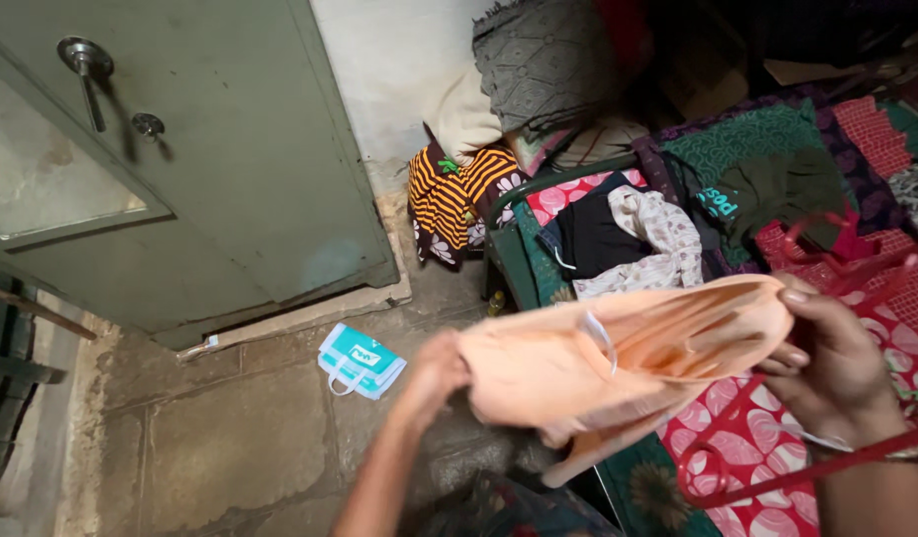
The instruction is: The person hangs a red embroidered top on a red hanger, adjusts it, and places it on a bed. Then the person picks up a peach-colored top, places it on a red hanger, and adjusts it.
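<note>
Mid-fold on a peach cloth [618, 358], stretched over the bed's near edge [578, 477]. Left hand [434, 373] gripping its left end, fingers hidden; right hand [827, 363] pinching the right end, fingers narrow. Next: ends brought together, edges aligned.

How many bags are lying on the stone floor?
1. A small teal and white bag with handles lies flat on the stone floor, just below the green metal door. More may be hidden behind the peach cloth held in both hands.
</note>
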